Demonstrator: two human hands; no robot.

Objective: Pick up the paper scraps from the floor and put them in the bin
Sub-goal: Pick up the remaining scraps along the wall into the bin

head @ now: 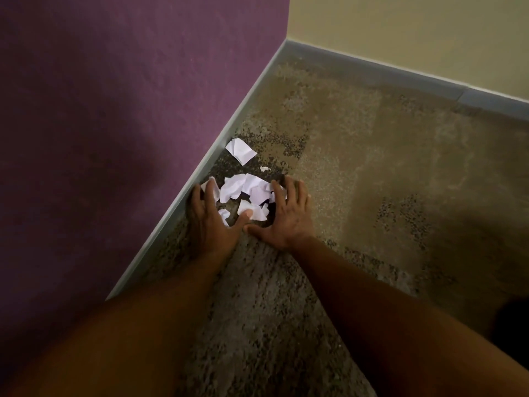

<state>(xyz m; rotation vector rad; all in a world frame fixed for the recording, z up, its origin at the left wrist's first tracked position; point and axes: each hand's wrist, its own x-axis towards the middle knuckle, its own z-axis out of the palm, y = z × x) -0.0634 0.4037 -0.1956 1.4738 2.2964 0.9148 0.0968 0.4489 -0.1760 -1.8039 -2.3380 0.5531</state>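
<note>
Site: room corner, purple wall (100, 110) on L, cream wall (415, 30) at back, grey skirting (200, 173) along both. Floor (372, 181) speckled, brown/grey.

Paper scraps (246, 189): white, crumpled, clustered on floor just beside L skirting. One larger piece (241, 150) lies apart, further toward corner; one tiny fragment (264, 168) between it and main cluster.

Left hand (210, 222): palm down, fingers spread, flat on floor at L edge of cluster, next to skirting; fingertips overlap a scrap, thumb rests on another. Nothing clamped.

Right hand (287, 216): palm down, fingers spread, at R edge of cluster, fingertips on scraps. Nothing clamped.

Hands bracket the pile, thumbs nearly touching at near side. Both forearms bare, extended fwd. Scraps all on floor, none lifted.
</note>
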